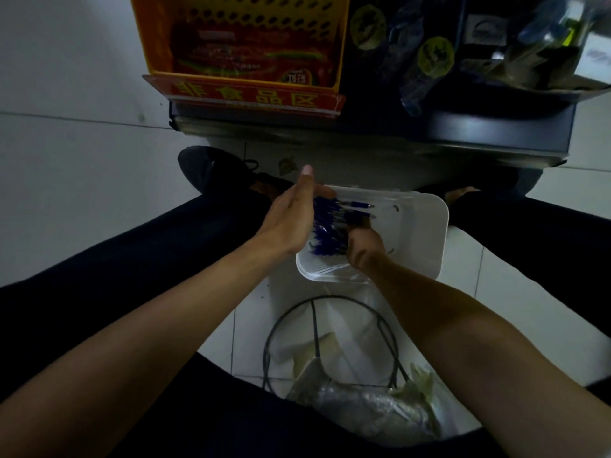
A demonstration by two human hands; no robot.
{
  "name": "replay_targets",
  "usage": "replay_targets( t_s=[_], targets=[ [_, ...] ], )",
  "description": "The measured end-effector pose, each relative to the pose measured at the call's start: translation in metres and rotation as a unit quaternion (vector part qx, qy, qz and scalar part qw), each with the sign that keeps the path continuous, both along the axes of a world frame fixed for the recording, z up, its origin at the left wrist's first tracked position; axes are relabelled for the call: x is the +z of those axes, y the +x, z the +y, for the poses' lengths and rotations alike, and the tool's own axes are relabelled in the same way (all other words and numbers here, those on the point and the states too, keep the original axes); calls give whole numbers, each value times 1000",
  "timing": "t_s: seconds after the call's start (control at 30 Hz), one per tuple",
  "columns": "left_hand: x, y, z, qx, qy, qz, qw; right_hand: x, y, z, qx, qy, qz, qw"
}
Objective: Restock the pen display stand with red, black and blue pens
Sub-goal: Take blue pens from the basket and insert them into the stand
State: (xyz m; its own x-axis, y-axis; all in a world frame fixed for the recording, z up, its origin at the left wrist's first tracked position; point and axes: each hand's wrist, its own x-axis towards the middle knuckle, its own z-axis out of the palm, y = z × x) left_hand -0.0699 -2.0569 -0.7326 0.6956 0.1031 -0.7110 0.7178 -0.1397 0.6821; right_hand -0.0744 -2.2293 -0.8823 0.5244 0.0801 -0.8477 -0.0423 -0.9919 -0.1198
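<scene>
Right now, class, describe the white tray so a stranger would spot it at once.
Start at the orange perforated basket on the shelf, then drop to the floor between the person's legs. The white tray lies there under both hands, holding blue pens; the wire-rimmed bin nearer holds wrappers.

Blue pens (330,226): a bunch, blue caps and clips, clear-ish barrels, lying roughly side by side in my white plastic tray (426,226). Two stick out toward the right with dark tips. Tray sits low between my knees, over the tiled floor, tilted, ribbed bottom showing at its near end. Red and black pens: can't make any out. Picture is dim and blurred.
</scene>
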Motion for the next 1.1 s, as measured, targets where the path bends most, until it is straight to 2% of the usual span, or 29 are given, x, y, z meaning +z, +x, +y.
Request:
replay_targets(
  t_s=[0.07, 0.17, 0.3, 0.47, 0.57, 0.63, 0.83, 0.93, 1.0, 1.03, 1.1],
  targets=[
    [0, 1, 2, -7, 2, -1, 1000, 3, 0, 5, 13, -25, -9, 1000],
    [1, 1, 4, -4, -1, 7, 1000, 0, 2, 2, -2, -2, -11, 1000],
    [2, 3, 6, -12, 6, 18, 1000, 9, 11, -11, -98, 115, 92, 984],
    [3, 3, 8, -79, 33, 49, 995, 42, 20, -35, -116, 225, 74, 965],
    [5, 0, 4, -77, 42, 69, 994, 63, 20, -39, -243, 298, 92, 919],
    [7, 0, 1, -23, -6, 83, 996, 77, 20, -36, -281, 327, 124, 894],
    [11, 0, -5, 43, -70, 91, 992, 104, 30, 0, -308, 441, 313, 783],
    [16, 0, -10, 120, -107, 72, 984, 106, 34, 11, -298, 466, 359, 752],
    [18, 3, -10, 227, -160, 43, 960, 102, 37, 12, -345, 442, 321, 764],
    [17, 5, -9, 269, -182, 28, 945, 96, 39, 11, -367, 410, 275, 788],
    [15, 7, -5, 302, -208, 18, 930, 77, 39, 5, -341, 324, 129, 873]
  ],
)
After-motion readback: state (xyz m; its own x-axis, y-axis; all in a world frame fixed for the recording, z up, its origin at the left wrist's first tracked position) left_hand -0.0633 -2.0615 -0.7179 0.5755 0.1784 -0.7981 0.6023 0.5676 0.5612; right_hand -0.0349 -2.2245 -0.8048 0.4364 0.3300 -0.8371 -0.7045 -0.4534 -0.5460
